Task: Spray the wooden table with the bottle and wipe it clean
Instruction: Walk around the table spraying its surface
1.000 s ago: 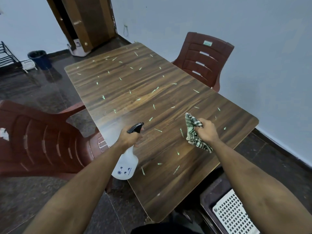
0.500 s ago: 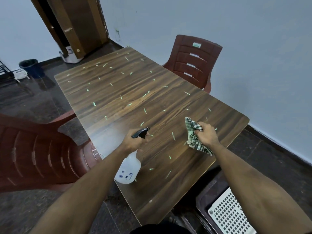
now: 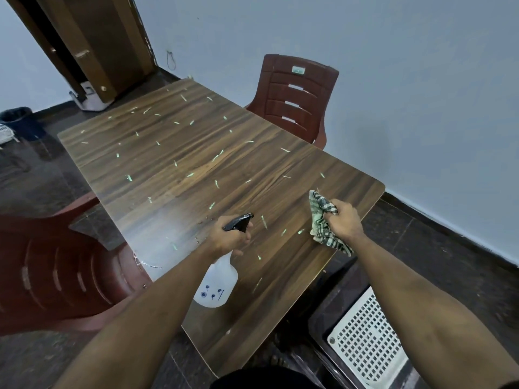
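Observation:
The dark wooden table (image 3: 196, 153) is strewn with several small pale green scraps. Above its near left part, my left hand (image 3: 230, 237) grips a white spray bottle (image 3: 216, 284) with a black trigger head (image 3: 238, 221) pointing out over the table. A few wet droplets lie just left of the nozzle. At the table's near right edge, my right hand (image 3: 341, 220) clutches a bunched green-and-white checked cloth (image 3: 321, 220); its lower end hangs at the edge.
One red-brown plastic chair (image 3: 297, 99) stands at the far right side by the wall, another (image 3: 56, 276) at the near left. A white perforated basket (image 3: 365, 341) sits on the floor at bottom right. A dark bin (image 3: 19, 119) and a door (image 3: 95, 43) are far left.
The view has shifted, so the table sits lower and more to the right in frame. The bottle's nozzle has moved slightly right over the table; both hands keep their grips.

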